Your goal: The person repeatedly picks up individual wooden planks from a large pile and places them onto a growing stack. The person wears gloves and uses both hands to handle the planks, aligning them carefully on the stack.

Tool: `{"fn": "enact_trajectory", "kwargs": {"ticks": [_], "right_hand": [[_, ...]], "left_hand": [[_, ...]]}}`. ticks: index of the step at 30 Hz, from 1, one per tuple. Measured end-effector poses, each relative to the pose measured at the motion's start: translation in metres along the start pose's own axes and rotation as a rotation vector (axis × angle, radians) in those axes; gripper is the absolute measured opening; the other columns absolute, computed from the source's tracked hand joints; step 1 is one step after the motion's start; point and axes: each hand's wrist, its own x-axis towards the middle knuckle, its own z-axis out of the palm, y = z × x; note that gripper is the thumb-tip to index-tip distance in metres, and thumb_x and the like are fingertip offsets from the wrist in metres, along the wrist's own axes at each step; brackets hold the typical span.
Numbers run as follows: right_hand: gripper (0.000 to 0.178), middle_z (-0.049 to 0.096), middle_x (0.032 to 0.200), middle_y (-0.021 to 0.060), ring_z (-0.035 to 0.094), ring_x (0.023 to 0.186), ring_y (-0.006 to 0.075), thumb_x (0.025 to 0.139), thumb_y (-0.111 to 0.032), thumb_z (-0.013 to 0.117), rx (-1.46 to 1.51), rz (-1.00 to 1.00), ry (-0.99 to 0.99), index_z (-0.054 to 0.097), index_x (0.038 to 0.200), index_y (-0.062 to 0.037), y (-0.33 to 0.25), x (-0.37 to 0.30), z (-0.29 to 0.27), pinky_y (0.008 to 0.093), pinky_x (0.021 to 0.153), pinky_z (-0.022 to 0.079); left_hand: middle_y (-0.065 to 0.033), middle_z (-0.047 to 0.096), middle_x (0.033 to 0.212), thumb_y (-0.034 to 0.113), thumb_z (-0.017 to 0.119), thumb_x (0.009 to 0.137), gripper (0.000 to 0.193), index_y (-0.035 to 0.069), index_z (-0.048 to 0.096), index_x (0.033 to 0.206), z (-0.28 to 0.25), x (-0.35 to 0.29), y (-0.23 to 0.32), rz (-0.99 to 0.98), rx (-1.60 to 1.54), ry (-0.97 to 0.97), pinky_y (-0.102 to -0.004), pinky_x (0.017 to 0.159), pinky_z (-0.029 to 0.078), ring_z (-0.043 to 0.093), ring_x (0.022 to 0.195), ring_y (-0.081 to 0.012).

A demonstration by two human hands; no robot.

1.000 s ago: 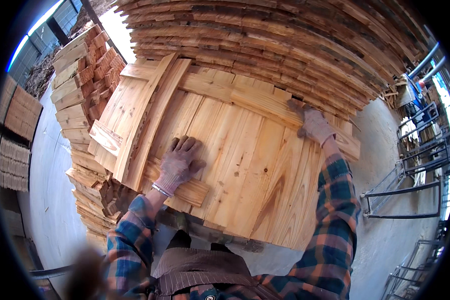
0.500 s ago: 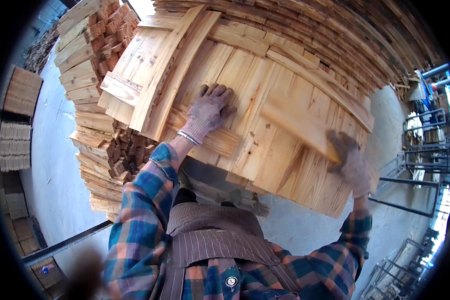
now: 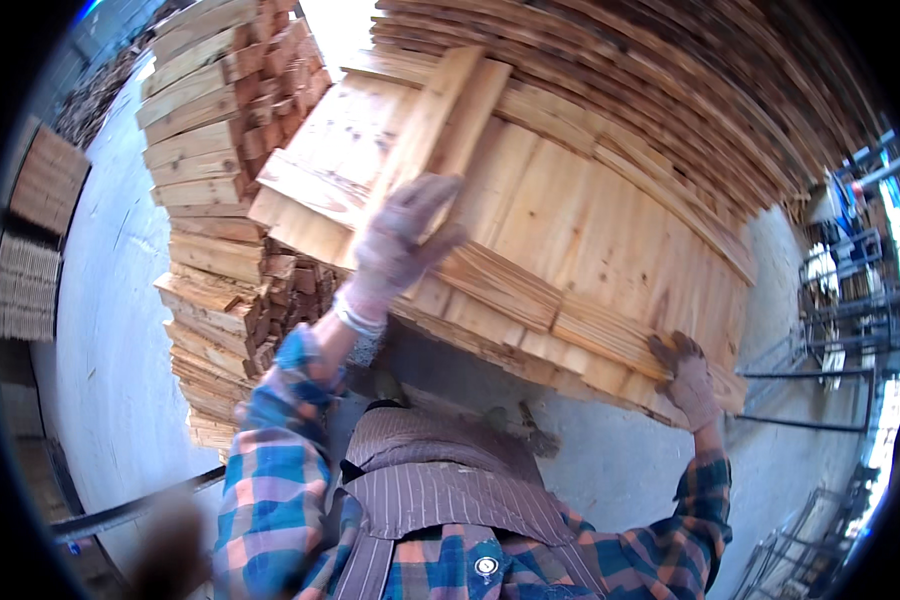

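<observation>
Near right board (image 3: 610, 333), which we are apparently positioning, probably needs aligning next, our right grip (image 3: 691, 385) at its end, closure unclear, left grip (image 3: 398, 245) spread, seemingly empty.

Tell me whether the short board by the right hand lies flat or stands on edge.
Flat: the short board shows its broad face upward on the planks, the right hand at its end.

Flat, pale wooden panel of side-by-side planks (image 3: 580, 225) is lying lengthwise 10-to-4 o'clock. From its centre: short, flat, yellowish wooden slat (image 3: 610, 333) is lying crosswise at 5, matching slat (image 3: 500, 286) at 6. Two long, narrow, pale boards (image 3: 435, 125) are crossing at 10–11.
</observation>
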Motion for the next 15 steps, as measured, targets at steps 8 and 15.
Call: {"fn": "enact_trajectory", "kwargs": {"ticks": [8,15], "right_hand": [[0.073,0.048,0.135,0.0185,0.040,0.130,0.0384,0.067,-0.027,0.078,0.225,-0.195,0.106,0.055,0.136,-0.0175,-0.194,0.106,-0.009,0.0449,0.110,0.033],[0.069,0.048,0.132,0.0196,0.041,0.129,0.0394,0.067,-0.024,0.076,0.152,-0.190,0.083,0.057,0.134,-0.0200,-0.199,0.124,0.012,0.0466,0.108,0.036]], "left_hand": [[-0.0076,0.030,0.155,0.052,0.090,0.048,0.126,0.020,0.027,0.151,-0.115,0.014,-0.160,-0.285,0.830,-0.797,-0.0488,0.120,0.016,0.020,0.145,-0.0354],[-0.0081,0.048,0.133,0.063,0.084,0.046,0.113,0.015,0.043,0.139,-0.129,-0.003,-0.163,-0.109,0.745,-0.683,-0.0501,0.111,0.027,0.039,0.128,-0.0305]]}}
